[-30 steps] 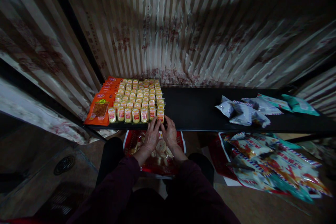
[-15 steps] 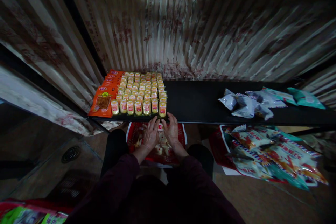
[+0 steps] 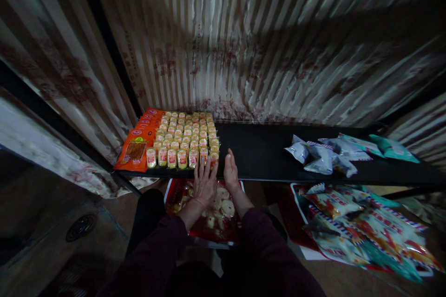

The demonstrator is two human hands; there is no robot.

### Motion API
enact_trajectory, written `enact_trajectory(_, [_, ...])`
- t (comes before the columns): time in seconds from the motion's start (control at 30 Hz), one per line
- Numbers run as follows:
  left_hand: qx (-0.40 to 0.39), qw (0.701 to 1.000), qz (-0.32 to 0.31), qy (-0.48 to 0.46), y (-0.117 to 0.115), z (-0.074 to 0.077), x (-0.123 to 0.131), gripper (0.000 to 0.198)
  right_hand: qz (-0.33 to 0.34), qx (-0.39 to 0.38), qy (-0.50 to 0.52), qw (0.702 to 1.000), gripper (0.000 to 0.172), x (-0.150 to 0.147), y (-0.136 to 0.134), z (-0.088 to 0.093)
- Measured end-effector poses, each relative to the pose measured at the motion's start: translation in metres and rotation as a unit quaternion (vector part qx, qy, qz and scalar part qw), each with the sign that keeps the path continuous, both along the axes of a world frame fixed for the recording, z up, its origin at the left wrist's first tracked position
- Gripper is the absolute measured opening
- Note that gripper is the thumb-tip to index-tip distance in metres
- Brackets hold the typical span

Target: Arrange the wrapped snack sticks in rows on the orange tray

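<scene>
Small wrapped yellow cakes with red labels [image 3: 181, 158] stand in close rows on the black shelf [image 3: 256, 148]. My left hand [image 3: 205, 183] lies with fingers stretched against the front of the rightmost cakes, near the shelf edge. To its right, my right hand [image 3: 231, 171] is held upright and flat, fingers extended, just beside the row's right end; a small gap shows between it and the cakes. Orange snack packets [image 3: 135, 148] lie along the left side of the rows. Below my hands sits a red basket [image 3: 168, 195] with round pale wrapped pieces [image 3: 226, 206] inside.
Silver and teal bags [image 3: 319, 158] lie on the shelf's right part. A second red basket [image 3: 294, 216], heaped with printed snack bags [image 3: 379, 218], stands on the floor at right. Striped curtain [image 3: 223, 55] hangs behind the shelf; a dark post [image 3: 108, 32] rises at left.
My hands were together at the front of the rightmost cake. Now they are apart, the left flat on the cakes' front and the right at their side. The view has tilted up slightly.
</scene>
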State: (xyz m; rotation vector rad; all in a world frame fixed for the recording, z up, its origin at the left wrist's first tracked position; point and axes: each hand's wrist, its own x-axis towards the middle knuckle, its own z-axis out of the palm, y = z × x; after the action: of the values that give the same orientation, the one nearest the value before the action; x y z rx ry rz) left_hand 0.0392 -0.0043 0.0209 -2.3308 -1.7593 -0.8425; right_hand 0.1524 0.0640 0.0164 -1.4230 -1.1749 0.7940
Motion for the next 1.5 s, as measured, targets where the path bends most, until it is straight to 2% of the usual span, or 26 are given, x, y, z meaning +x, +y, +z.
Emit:
enact_trajectory(0.13, [0.007,1.000,0.005,0.004,0.016,0.002,0.005,0.060,0.020,-0.019,0.073,0.997,0.079,0.006,0.032,-0.006])
enact_trajectory(0.4, [0.005,1.000,0.004,0.003,0.029,-0.002,0.008,0.059,0.066,-0.031,0.156,0.985,0.070,0.003,0.084,-0.007])
enact_trajectory(0.67, [-0.005,1.000,-0.001,-0.002,0.032,-0.006,0.005,0.060,0.101,-0.041,0.178,0.978,0.065,-0.016,0.088,-0.003])
enact_trajectory(0.97, [0.006,1.000,0.003,-0.001,0.033,-0.009,0.006,0.059,0.104,-0.042,0.199,0.974,0.063,-0.012,0.086,-0.001])
enact_trajectory(1.17, [0.022,1.000,0.000,0.003,0.033,-0.011,0.006,0.060,0.068,-0.027,0.179,0.981,0.067,-0.004,0.111,-0.010])
enact_trajectory(1.33, [0.024,1.000,-0.006,0.005,0.033,-0.011,0.006,0.060,0.104,-0.051,0.148,0.982,0.076,-0.005,0.133,-0.012])
enact_trajectory(1.5, [0.014,1.000,-0.004,0.002,0.034,-0.012,0.007,0.059,0.129,-0.070,0.173,0.974,0.072,-0.013,0.137,-0.012])
